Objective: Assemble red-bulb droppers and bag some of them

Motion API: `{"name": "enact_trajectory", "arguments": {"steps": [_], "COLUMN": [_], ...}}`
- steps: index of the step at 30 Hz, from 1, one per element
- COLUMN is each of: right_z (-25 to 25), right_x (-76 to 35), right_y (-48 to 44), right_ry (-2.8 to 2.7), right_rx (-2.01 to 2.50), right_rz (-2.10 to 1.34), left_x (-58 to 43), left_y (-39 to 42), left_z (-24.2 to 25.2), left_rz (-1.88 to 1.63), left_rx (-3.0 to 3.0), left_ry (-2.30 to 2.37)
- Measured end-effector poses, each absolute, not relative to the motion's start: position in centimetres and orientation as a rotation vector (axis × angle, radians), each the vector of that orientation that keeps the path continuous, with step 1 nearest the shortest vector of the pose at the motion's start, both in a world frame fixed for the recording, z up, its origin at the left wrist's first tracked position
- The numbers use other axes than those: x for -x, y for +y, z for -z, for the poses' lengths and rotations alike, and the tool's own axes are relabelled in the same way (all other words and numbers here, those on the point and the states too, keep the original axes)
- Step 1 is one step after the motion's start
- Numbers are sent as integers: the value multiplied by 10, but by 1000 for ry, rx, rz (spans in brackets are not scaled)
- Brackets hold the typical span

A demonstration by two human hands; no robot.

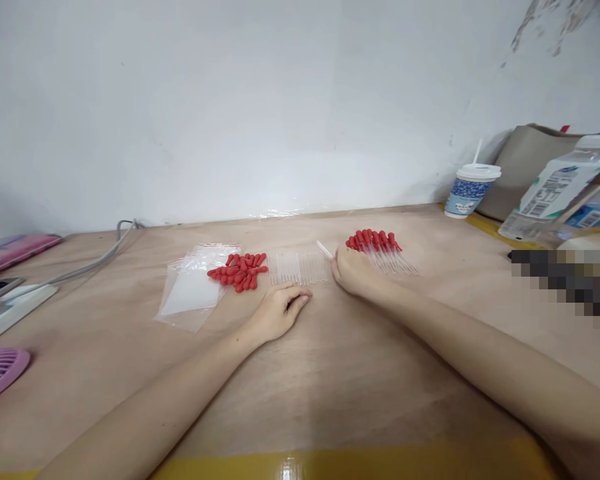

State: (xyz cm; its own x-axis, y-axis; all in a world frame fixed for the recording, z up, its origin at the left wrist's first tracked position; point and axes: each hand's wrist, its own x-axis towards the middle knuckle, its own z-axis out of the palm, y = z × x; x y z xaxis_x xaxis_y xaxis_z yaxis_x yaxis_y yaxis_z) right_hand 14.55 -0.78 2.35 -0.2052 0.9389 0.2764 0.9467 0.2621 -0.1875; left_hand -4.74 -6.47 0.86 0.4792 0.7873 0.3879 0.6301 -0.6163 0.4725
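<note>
In the head view my right hand (354, 272) pinches one clear glass tube (324, 249), which points up and to the left. My left hand (280, 312) rests on the table with its thumb and forefinger tips together and nothing visible between them. Just beyond it lies a row of clear dropper tubes (300, 267) side by side. To their left is a loose pile of red rubber bulbs (241, 270). Right of my right hand lie several droppers with red bulbs fitted on their clear tubes (387, 252), partly hidden by that hand.
Clear zip bags (190, 293) with a white sheet lie left of the bulbs. A paper cup with straw (470, 193), a plastic bottle (555, 190) and a grey-beige bag (515, 160) stand at right. Cables (100, 257) and a purple slotted object (3, 372) are at left. A wall (280, 107) rises behind.
</note>
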Motion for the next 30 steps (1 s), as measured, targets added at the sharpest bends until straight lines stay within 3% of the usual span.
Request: {"name": "enact_trajectory", "arguments": {"steps": [7, 13, 23, 30], "right_z": [11, 18, 15, 9], "right_x": [-194, -196, -196, -195], "right_y": [-31, -33, -31, -34], "right_ry": [-2296, -2200, -2225, -2217], "right_rx": [1002, 937, 935, 1000], "right_rz": [106, 80, 78, 54], "left_x": [63, 96, 103, 66], "left_y": [-48, -31, -28, -58], "left_z": [-19, -33, -29, -32], "left_rz": [-1028, -644, -474, -978], "left_rx": [-2598, -2638, -2717, -2819], "left_ry": [1943, 2403, 2466, 1893]}}
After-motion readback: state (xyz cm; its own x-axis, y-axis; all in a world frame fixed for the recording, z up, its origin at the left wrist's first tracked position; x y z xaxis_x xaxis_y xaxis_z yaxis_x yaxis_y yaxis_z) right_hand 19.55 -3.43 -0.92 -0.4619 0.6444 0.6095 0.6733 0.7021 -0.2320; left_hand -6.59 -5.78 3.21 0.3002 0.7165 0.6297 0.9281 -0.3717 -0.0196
